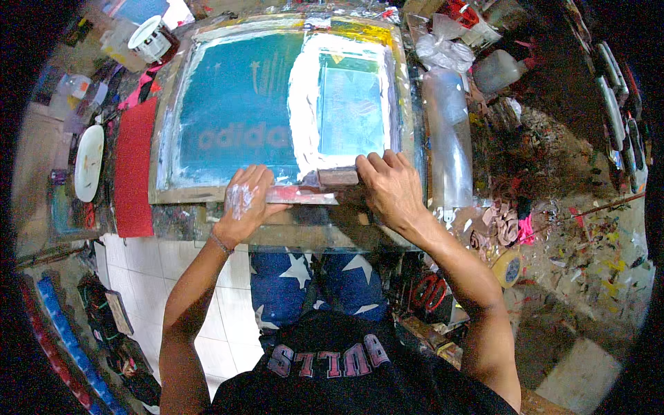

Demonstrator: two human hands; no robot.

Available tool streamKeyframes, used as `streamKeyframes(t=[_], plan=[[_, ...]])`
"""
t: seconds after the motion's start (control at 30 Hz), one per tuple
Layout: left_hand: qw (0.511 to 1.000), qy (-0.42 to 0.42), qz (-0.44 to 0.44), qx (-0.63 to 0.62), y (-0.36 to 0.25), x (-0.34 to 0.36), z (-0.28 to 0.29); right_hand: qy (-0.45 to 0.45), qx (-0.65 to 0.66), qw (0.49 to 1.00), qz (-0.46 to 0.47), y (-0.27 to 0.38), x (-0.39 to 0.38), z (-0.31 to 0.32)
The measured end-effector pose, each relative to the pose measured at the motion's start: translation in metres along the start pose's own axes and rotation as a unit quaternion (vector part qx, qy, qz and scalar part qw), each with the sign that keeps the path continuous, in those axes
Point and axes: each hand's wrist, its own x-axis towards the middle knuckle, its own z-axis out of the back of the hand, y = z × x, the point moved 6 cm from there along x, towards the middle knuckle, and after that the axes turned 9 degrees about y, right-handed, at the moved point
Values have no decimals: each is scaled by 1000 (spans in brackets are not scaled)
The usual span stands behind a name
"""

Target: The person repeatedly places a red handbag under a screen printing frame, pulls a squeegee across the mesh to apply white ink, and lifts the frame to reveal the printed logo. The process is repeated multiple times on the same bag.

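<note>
A screen-printing frame (160, 166) lies in front of me on the work table. Its mesh (228, 90) is blue-green, and a thick white band borders a lighter rectangular window (351, 104) at the right. My left hand (247, 197), smeared with white on its back, is closed over the near edge of the frame, its thumb pointing right. At the near right of the mesh, the curled fingers of my right hand (391, 185) grip the end of a short brown squeegee (337, 178). Its lower edge is hidden. What lies beneath the frame is also out of sight.
Left of the frame are a red strip (136, 169), a white oval dish (89, 163) and a white tub (153, 40). A clear plastic-wrapped roll (447, 138) stands close on the right, near a translucent jug (496, 71). A tape roll (507, 268) sits near my right forearm.
</note>
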Motion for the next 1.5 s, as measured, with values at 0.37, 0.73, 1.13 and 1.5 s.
streamKeyframes(t=[0.37,0.73,1.13,1.5], plan=[[999,25,21,-8,7,-3,-6,-154,-75,985,6,-100,137,6],[998,56,35,-5,8,-1,-5,-84,-26,996,14,-154,220,50],[999,28,24,5,7,-2,-3,6,-17,999,-39,-121,232,11],[999,-10,22,-24,2,-3,4,85,-20,969,232,-22,75,12]])
